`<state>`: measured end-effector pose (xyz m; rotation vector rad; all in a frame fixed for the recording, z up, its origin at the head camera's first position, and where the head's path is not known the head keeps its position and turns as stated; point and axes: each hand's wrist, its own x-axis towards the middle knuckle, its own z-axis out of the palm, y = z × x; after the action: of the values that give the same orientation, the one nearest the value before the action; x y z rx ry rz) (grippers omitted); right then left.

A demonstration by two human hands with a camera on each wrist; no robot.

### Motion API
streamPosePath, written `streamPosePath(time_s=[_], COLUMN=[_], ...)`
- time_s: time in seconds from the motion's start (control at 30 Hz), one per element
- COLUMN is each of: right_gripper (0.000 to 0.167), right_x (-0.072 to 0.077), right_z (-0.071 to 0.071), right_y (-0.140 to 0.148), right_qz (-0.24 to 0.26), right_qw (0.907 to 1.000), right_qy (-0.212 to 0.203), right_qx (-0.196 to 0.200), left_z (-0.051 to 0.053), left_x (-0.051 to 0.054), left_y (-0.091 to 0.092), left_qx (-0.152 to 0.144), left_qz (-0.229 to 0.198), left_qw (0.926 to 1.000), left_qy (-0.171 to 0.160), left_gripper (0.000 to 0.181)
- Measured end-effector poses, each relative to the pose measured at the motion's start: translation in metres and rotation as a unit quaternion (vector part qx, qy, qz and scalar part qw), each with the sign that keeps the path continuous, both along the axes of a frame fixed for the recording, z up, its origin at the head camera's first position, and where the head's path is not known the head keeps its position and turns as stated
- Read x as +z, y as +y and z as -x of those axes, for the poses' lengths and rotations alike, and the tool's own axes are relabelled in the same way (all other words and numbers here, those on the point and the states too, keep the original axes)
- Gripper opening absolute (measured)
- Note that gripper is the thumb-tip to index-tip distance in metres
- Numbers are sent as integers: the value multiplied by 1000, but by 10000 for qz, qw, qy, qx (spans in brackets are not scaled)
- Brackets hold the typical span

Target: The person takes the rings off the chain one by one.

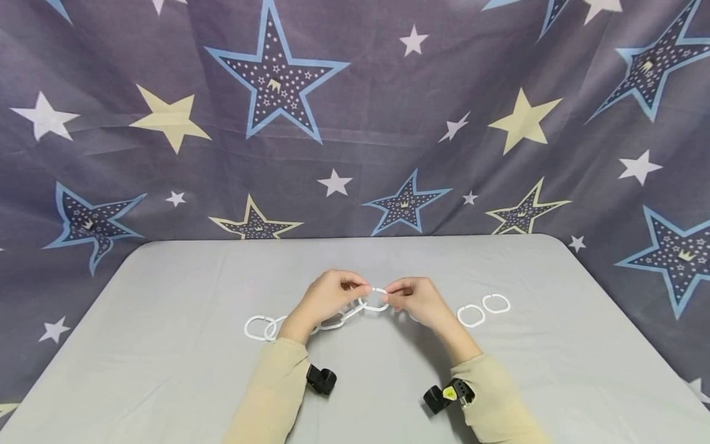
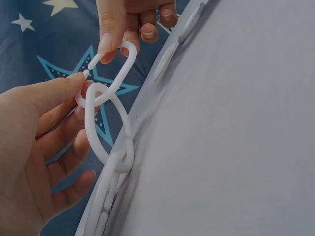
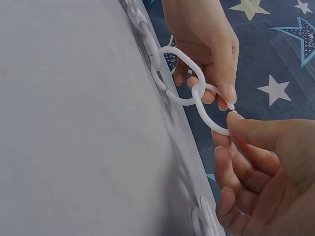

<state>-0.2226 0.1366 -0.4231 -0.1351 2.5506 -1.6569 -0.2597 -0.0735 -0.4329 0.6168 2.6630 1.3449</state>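
Both hands pinch one white ring [image 1: 375, 308] above the table, one at each side of its small gap. The left hand [image 1: 331, 298] [image 2: 37, 128] has thumb and fingertips at one end, and the right hand [image 1: 417, 301] [image 3: 275, 162] at the other. Through this held ring [image 2: 123, 73] passes another link [image 2: 90, 125] of a white chain, which hangs down toward the table. Under the left wrist, part of the chain is hidden; its far end link [image 1: 255, 337] lies on the table to the left.
Two loose white rings, one [image 1: 471, 325] nearer and one [image 1: 496, 310] farther right, lie on the grey tabletop [image 1: 388, 382]. Behind the table hangs a star-patterned cloth [image 1: 355, 154]. A dark wrist camera is on each sleeve.
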Motion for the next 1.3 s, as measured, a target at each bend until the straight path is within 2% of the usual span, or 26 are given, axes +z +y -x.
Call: streamPosePath(time_s=[0.23, 0.5, 0.67, 0.8, 0.97, 1.13, 1.3], right_gripper=[15, 16, 15, 15, 15, 16, 14], right_x=[1, 0, 1, 1, 0, -1, 1], right_z=[0, 3, 2, 1, 1, 0, 0], right_y=[0, -3, -3, -2, -2, -3, -5], right_qz=[-54, -60, -70, -22, -10, -35, -37], right_qw=[9999, 9999, 9998, 9998, 9999, 9998, 9998], right_qy=[26, 107, 92, 102, 149, 171, 208], right_qx=[-121, -105, -157, -157, -37, -14, -35], left_z=[-2, -9, -17, -25, -30, -33, -34], left_x=[1, 6, 12, 17, 18, 15, 13], left_y=[2, -2, -12, -18, -17, -11, -10], left_qx=[82, 318, 392, 474, 390, 224, 221], left_qz=[198, 632, 907, 1102, 1231, 1429, 1524], left_qw=[9997, 9957, 9915, 9895, 9882, 9858, 9837], left_qy=[135, 601, 845, 808, 826, 854, 931], left_gripper=[17, 20, 21, 16, 10, 14, 16])
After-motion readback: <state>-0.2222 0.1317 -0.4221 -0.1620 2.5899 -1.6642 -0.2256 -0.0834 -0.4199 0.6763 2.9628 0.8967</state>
